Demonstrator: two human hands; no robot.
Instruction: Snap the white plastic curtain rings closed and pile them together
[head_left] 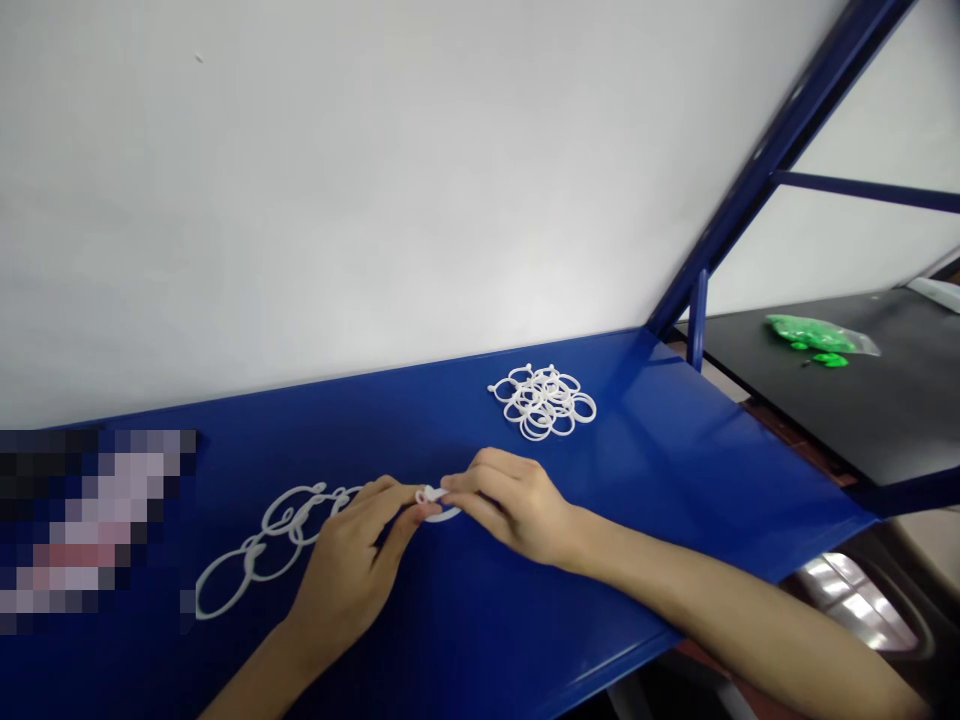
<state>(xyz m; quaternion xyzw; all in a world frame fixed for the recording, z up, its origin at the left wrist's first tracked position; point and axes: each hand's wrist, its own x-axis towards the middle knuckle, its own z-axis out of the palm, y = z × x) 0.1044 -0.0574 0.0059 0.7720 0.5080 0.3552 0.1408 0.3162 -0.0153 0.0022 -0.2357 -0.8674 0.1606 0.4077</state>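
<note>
A white plastic ring with a small eyelet (442,516) is pinched between my two hands, just above the blue table. My left hand (360,550) has thumb and forefinger closed on its left side. From the right, my right hand (517,505) grips the same ring with its fingertips, which partly cover it. Several linked white rings (274,575) form a chain on the table at the left, running behind my left hand. Whether the held ring joins that chain is hidden. Farther back lies a pile of loose white rings (544,402).
The blue table (600,620) stands against a white wall (375,200), with a blue metal frame (750,170) at its right end. Beyond it, a black table (862,400) carries a clear bag of green pieces (814,333). A pixelated patch covers the far left.
</note>
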